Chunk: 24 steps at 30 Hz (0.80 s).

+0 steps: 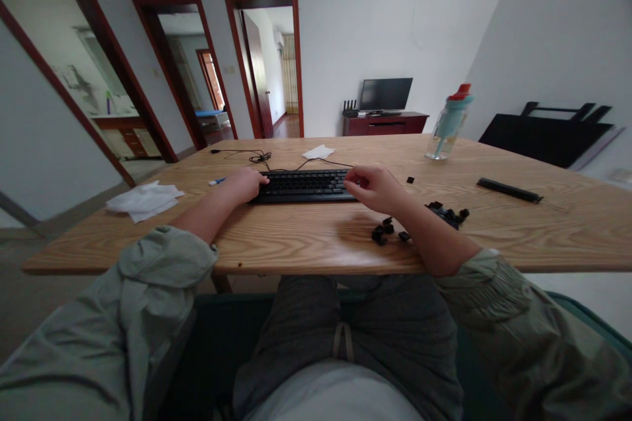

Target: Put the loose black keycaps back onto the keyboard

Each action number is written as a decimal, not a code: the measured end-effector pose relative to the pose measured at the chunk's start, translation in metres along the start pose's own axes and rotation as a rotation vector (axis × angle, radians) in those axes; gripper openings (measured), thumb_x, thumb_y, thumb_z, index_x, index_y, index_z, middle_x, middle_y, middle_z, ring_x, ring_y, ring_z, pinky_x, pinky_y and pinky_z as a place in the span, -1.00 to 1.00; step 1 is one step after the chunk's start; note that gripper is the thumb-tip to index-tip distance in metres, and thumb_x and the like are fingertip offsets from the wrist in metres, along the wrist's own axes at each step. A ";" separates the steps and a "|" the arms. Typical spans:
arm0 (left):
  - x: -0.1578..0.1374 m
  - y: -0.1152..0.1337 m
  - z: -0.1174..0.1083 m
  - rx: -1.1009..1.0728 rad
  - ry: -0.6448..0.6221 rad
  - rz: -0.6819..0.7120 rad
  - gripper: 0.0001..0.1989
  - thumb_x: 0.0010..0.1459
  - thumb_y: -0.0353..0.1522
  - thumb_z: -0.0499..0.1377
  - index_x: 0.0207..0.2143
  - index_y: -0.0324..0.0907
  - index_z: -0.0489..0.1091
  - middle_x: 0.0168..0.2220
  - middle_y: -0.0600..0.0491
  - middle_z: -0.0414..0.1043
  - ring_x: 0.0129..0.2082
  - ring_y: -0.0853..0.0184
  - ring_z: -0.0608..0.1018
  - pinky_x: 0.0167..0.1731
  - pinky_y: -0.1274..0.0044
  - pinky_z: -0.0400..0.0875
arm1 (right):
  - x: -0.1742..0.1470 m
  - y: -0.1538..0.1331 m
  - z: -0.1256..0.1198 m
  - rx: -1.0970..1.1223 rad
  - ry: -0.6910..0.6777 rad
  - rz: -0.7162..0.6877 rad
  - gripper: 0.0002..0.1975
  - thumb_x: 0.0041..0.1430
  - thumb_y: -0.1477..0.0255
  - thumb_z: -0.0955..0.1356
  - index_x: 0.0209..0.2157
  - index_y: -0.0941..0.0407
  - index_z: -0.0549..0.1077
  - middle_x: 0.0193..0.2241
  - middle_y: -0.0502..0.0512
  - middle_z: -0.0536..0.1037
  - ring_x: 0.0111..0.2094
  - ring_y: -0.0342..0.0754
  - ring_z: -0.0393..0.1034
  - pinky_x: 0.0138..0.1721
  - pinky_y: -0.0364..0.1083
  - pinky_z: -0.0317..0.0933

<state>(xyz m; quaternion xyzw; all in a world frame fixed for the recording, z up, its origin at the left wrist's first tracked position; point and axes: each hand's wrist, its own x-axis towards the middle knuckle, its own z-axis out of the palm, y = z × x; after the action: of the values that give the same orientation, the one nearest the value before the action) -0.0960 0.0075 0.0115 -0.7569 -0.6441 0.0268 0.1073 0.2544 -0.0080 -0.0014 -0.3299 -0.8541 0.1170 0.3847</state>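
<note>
A black keyboard (pixel 303 185) lies flat on the wooden table, its rows of keys facing up. My left hand (pixel 244 184) is closed on its left end, with the thumb on the top edge. Over the right end, my right hand (pixel 376 188) is curled with thumb and fingers pinched close to the keys. Whatever sits between those fingertips is too small to make out. Loose black keycaps (pixel 380 234) lie near my right wrist, and a larger pile of keycaps (pixel 448 214) is partly hidden behind the forearm. One single keycap (pixel 410 179) rests beyond the right hand.
Crumpled white tissues (pixel 144 200) lie at the left, with another tissue (pixel 318 152) behind the keyboard. A coiled cable (pixel 260 157) and a blue-white item (pixel 216 181) are nearby. A water bottle (pixel 444 125) stands back right, near a long black strip (pixel 509 189).
</note>
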 end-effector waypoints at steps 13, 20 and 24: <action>0.005 0.005 -0.001 0.046 0.042 0.011 -0.56 0.12 -0.55 0.16 0.03 -0.11 0.56 -0.05 -0.13 0.57 -0.01 0.07 0.56 0.05 0.34 0.43 | 0.000 0.001 0.002 -0.006 -0.006 0.025 -0.75 0.15 0.29 0.31 -0.38 0.18 0.50 -0.54 0.04 0.44 -0.50 -0.14 0.22 -0.39 -0.10 0.07; 0.007 0.011 -0.001 0.122 0.064 0.016 -0.60 0.08 -0.53 0.16 -0.05 -0.15 0.61 -0.13 -0.18 0.58 -0.08 -0.02 0.58 -0.04 0.27 0.47 | 0.000 0.002 0.003 -0.002 -0.005 0.027 -0.77 0.15 0.31 0.32 -0.39 0.18 0.51 -0.53 0.05 0.46 -0.49 -0.14 0.23 -0.38 -0.10 0.08; 0.008 0.010 0.005 0.084 0.089 0.011 -0.57 0.07 -0.53 0.14 -0.04 -0.13 0.60 -0.11 -0.14 0.58 -0.10 0.01 0.59 -0.06 0.30 0.48 | 0.000 0.001 0.002 -0.010 -0.001 0.017 -0.78 0.15 0.32 0.32 -0.40 0.18 0.51 -0.54 0.04 0.45 -0.50 -0.15 0.22 -0.39 -0.11 0.08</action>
<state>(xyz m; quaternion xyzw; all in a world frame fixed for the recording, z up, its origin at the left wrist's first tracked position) -0.0860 0.0150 0.0059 -0.7556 -0.6330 0.0205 0.1675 0.2535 -0.0067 -0.0036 -0.3388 -0.8521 0.1164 0.3815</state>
